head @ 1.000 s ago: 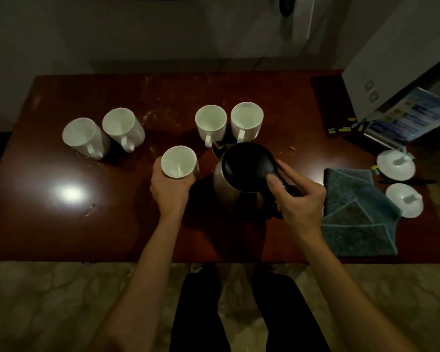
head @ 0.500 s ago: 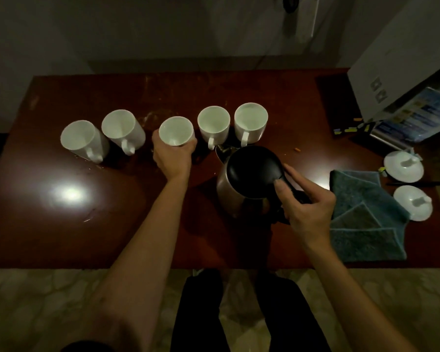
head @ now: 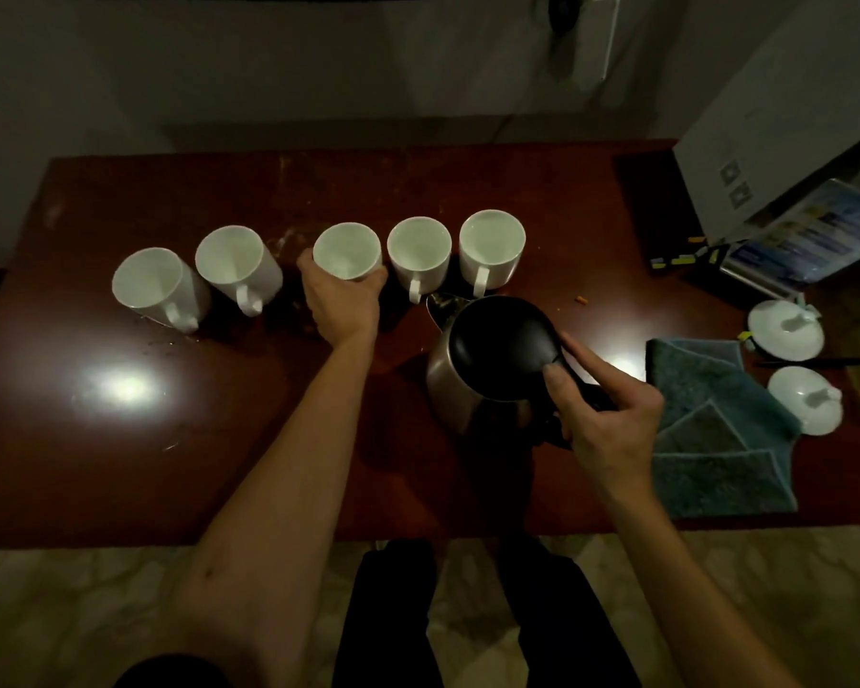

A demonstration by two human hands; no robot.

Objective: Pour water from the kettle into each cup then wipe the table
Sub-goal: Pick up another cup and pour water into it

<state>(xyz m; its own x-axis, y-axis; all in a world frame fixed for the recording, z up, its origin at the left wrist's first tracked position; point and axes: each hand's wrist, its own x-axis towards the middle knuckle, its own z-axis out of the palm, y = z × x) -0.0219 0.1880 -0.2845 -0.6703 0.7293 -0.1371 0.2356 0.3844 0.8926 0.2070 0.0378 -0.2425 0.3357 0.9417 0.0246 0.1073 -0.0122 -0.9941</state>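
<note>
The left hand [head: 341, 305] grips the middle cup [head: 347, 250] in a row of five on the desk [head: 120, 439]. The right hand [head: 602, 414] holds the kettle [head: 487, 365] handle, thumb on its lid. A cloth [head: 716, 449] lies just right of it.

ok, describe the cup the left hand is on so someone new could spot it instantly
Start at the dark red table and find the row of five white cups along its far side. The one meant is the middle cup, third from either end. It alone has the left hand wrapped round its near side, hiding its handle; the other four stand untouched with handles showing.
</note>
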